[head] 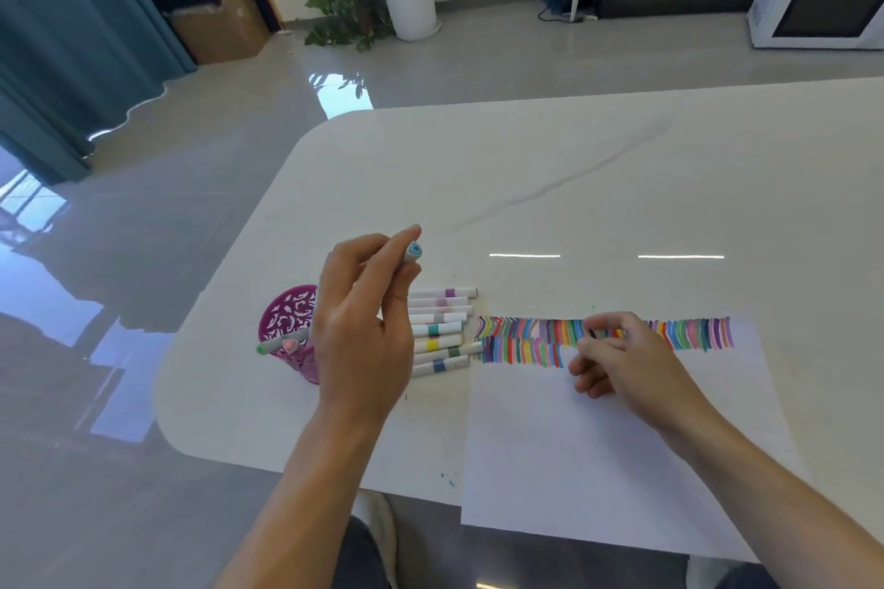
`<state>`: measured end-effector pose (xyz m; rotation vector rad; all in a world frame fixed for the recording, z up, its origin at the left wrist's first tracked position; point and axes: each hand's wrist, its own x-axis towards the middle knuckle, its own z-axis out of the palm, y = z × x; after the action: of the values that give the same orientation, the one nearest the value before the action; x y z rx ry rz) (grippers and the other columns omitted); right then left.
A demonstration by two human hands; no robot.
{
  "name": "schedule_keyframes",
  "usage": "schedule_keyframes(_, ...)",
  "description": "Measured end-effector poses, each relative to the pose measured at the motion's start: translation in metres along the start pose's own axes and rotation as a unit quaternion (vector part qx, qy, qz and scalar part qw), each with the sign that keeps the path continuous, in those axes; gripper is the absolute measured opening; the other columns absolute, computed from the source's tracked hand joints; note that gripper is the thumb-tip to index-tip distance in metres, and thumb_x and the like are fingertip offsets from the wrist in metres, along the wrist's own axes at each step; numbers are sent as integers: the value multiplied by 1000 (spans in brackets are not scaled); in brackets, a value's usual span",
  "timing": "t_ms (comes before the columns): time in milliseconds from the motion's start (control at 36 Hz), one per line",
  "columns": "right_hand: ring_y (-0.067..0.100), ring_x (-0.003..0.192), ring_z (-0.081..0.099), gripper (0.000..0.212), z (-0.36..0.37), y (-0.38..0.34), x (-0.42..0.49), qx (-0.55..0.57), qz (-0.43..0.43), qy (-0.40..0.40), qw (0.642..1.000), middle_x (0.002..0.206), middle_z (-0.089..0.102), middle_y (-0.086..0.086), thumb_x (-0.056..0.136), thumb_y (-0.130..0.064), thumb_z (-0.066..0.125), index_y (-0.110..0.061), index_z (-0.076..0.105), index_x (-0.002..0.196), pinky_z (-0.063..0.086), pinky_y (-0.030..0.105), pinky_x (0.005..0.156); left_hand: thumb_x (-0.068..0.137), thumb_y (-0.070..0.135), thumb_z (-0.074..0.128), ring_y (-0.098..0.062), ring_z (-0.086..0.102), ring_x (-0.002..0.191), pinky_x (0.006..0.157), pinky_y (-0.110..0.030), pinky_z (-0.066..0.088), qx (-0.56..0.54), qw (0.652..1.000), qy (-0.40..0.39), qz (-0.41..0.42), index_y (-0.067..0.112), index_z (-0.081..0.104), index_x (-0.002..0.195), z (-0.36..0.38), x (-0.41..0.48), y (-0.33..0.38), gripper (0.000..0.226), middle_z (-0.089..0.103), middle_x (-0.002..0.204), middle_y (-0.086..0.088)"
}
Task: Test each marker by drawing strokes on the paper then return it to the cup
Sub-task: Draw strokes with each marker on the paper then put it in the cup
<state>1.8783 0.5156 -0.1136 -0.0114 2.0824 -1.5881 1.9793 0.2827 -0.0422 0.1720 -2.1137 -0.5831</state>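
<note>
My left hand [363,330] is raised above the table and grips a marker [412,251] with a light blue end cap, thumb and fingers closed around its barrel. Behind that hand stands a purple cut-out cup [287,320] with two markers [282,344] leaning out of it. Several white markers [442,332] with coloured bands lie in a row beside the cup. My right hand [617,359] rests on the white paper [598,459], fingers curled with nothing visible in them. Two rows of coloured strokes [526,340] run along the paper's top edge.
The white table [526,187] has a rounded left corner, and its near edge is close to my body. A few small ink specks [449,479] mark the tabletop near the paper's lower left. Beyond are glossy floor, a potted plant [344,5] and a microwave [818,0].
</note>
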Motion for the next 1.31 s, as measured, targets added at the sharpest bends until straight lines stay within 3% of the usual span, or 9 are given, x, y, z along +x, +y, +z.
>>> schedule_keyframes(111,19,60,70,18,1,0,-1,-7,-3,-1,1000,75,77,8,99,-11,61,-18,56,115,54,35,62,99,3,60,-20,59,97,80,-31,53,19,1000,22,-4,10,68,127,-12,3,-9,29,60,107,-4)
schedule_keyframes(278,20,60,70,18,0,0,-1,-9,-4,-3,1000,75,77,9,99,-10,61,-16,55,115,55,37,63,101,16,56,-13,62,95,81,-15,49,51,995,30,-75,18,66,129,-30,10,-18,29,62,109,4)
schedule_keyframes(389,21,61,70,21,1,1,-1,-12,-5,0,1000,74,77,9,99,-9,61,-15,54,117,55,38,64,99,10,60,-3,59,88,75,-10,46,92,987,-1,-129,29,66,126,-39,8,-27,33,57,108,15)
schedule_keyframes(500,25,63,70,31,2,1,0,-10,-5,7,1000,76,76,11,99,-9,61,-14,47,127,55,39,64,95,8,65,12,57,86,74,-1,41,113,978,-36,-173,28,67,116,-45,6,-35,29,59,107,13)
schedule_keyframes(639,25,63,70,36,3,0,1,-11,-4,11,1000,76,76,12,99,-8,61,-14,45,130,55,39,64,93,13,68,-8,61,87,81,-28,54,143,963,-72,-215,28,68,108,-45,4,-42,21,61,105,10)
schedule_keyframes(750,26,64,70,36,3,1,0,-17,-5,11,1000,76,77,11,100,-9,61,-14,45,131,55,38,64,92,14,66,-11,60,86,72,-13,40,165,953,-94,-238,28,68,99,-45,2,-47,16,61,99,9)
schedule_keyframes(861,23,63,71,35,4,1,0,-29,-14,13,999,76,77,10,100,-11,61,-16,45,131,55,36,63,91,12,65,-6,51,79,66,-9,33,179,938,-130,-265,25,67,97,-44,-2,-49,14,61,96,8)
schedule_keyframes(1083,21,62,71,34,4,2,1,-37,-14,7,999,75,77,7,100,-12,61,-19,46,130,55,34,62,87,18,71,-14,56,84,75,-26,40,189,942,-136,-243,22,65,104,-41,-2,-45,18,58,96,7)
schedule_keyframes(1306,22,64,72,34,3,3,0,-42,-13,4,999,76,77,7,101,-13,61,-18,46,130,55,34,63,87,13,76,-10,56,100,80,-19,43,157,969,-133,-134,19,65,115,-30,-3,-29,31,60,114,5)
